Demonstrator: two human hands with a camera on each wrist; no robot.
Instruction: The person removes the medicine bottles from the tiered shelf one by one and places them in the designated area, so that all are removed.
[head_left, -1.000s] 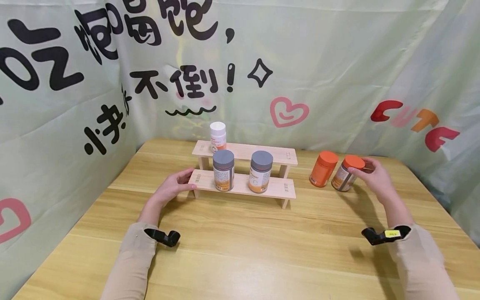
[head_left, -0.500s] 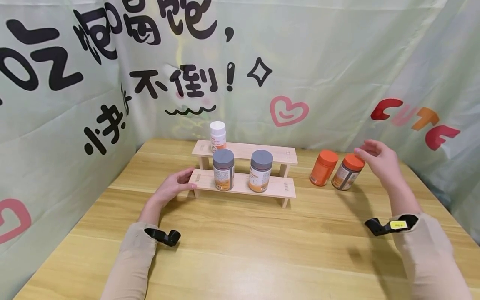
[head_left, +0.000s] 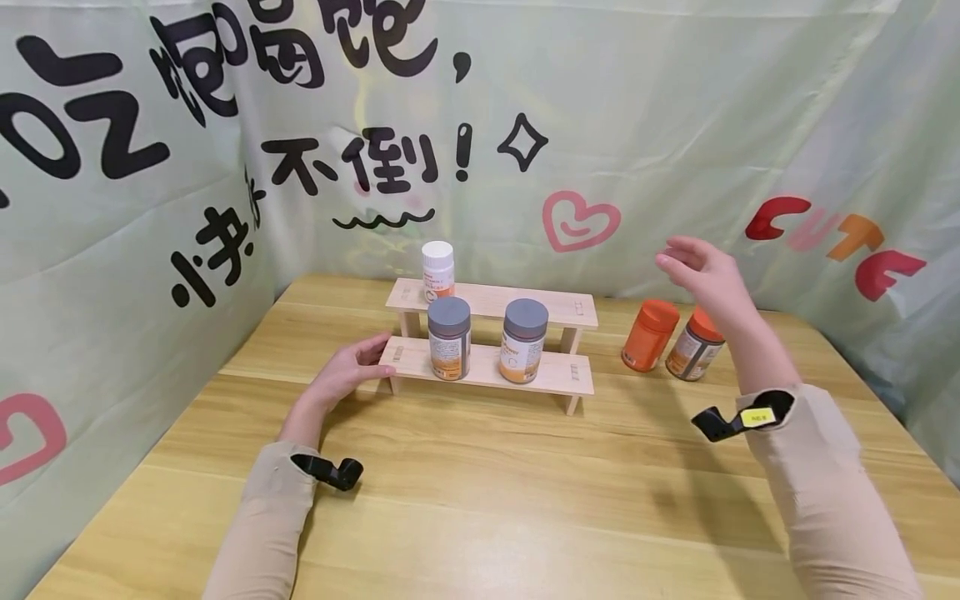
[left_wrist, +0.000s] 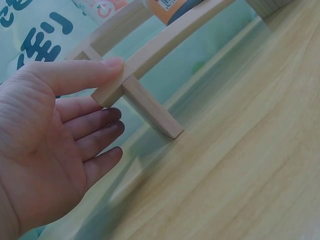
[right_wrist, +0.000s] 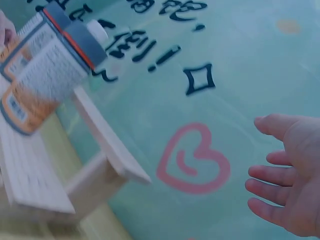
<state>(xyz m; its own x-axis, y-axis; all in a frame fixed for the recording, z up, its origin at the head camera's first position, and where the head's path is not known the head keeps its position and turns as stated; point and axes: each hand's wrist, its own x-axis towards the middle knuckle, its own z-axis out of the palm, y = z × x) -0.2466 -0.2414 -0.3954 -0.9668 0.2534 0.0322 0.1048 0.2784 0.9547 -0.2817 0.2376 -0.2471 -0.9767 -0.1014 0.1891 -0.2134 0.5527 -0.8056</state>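
My left hand (head_left: 348, 372) holds the left end of the two-tier wooden shelf (head_left: 555, 379), thumb on one side of the lower plank and index finger on the other; in the left wrist view its other fingers (left_wrist: 102, 167) extend past the plank. Two grey-capped jars, a left one (head_left: 449, 342) and a right one (head_left: 522, 343), stand on the lower tier. A white bottle (head_left: 437, 271) is on the upper tier. My right hand (head_left: 708, 275) hovers empty above the table's right side, fingers loosely bent. Below it are an orange jar (head_left: 649, 336) and an orange-capped jar (head_left: 693, 348), its cap partly hidden.
The wooden table (head_left: 480, 500) runs back to a pale green curtain (head_left: 637, 100) printed with black characters, pink hearts and coloured letters. Another curtain side hangs along the left, close to the table edge.
My right hand has let go of the orange-capped jar, risen and swung left above the two orange-topped jars. My left hand stays at the shelf end.
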